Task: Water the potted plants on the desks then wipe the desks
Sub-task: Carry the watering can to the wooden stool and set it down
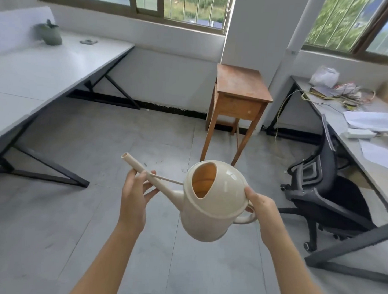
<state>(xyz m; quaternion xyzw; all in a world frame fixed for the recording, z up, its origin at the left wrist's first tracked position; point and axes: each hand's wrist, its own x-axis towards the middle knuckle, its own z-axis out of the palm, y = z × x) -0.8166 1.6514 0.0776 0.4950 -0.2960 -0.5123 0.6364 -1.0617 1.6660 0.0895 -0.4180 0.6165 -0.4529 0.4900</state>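
- Left tabletop [48, 69]: white, on black legs, running along my left side under the window. It carries a green potted plant [51, 34] near its far end and a small flat grey item [88, 41] just beside the pot.
- Right tabletop [351, 139]: grey, cluttered with papers [372, 121] and tangled wires [335, 94]. A black office chair [325, 195] stands against its near edge.
- Wooden side table [236, 91]: between the two tabletops, against the wall.
- Watering can [213, 204]: cream, held over the floor in front of me, well apart from the plant, spout pointing up and left.
- My right hand [260, 204]: clamped on the can's handle.
- My left hand [136, 195]: loosely curled, fingers partly apart, thumb and fingertips on the spout [144, 170].
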